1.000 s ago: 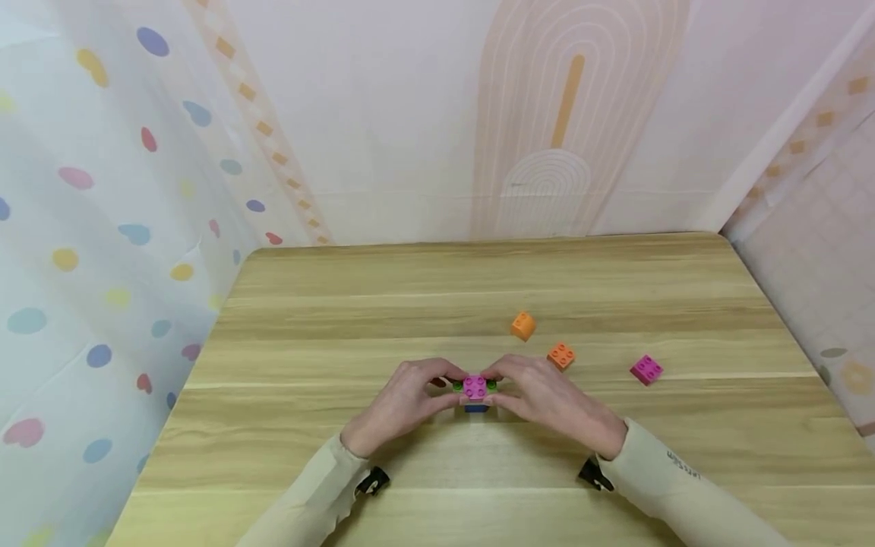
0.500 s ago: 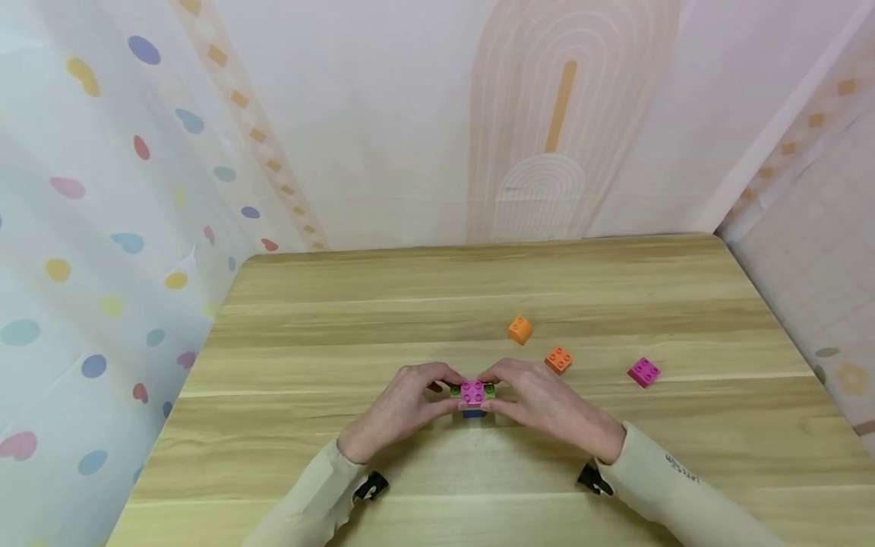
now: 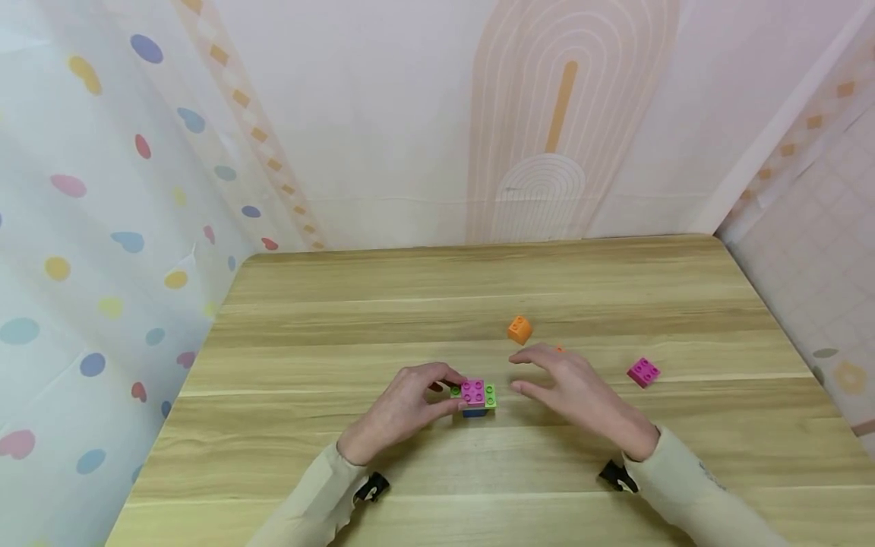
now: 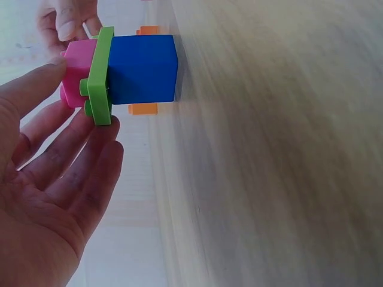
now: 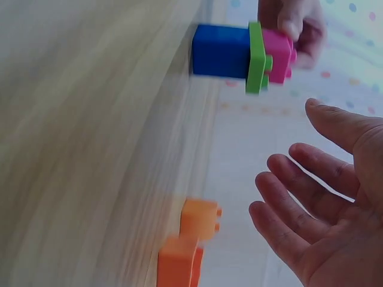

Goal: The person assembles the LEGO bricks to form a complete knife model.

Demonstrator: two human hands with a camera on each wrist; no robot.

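A small stack stands on the wooden table: a blue block (image 4: 143, 69) at the bottom, a thin green plate (image 3: 490, 396) across it, and a pink four-stud brick (image 3: 473, 392) on top. My left hand (image 3: 408, 403) pinches the pink brick between thumb and fingers from the left side. To the right of the stack, my right hand (image 3: 577, 391) hovers apart from it, thumb and fingers spread and holding nothing. The right wrist view shows its fingers (image 5: 293, 203) relaxed, with two orange bricks (image 5: 199, 219) beyond them.
An orange brick with a sloped side (image 3: 519, 330) lies behind the stack. The other orange brick (image 3: 560, 350) is mostly hidden by my right hand. Farther right lies a magenta brick (image 3: 644, 372) on the table (image 3: 383, 304). Patterned curtains (image 3: 396, 137) hang behind and beside it.
My right hand has let go of the stack and moved right, uncovering the green plate's right end and covering one orange brick. The left hand stays on the stack.
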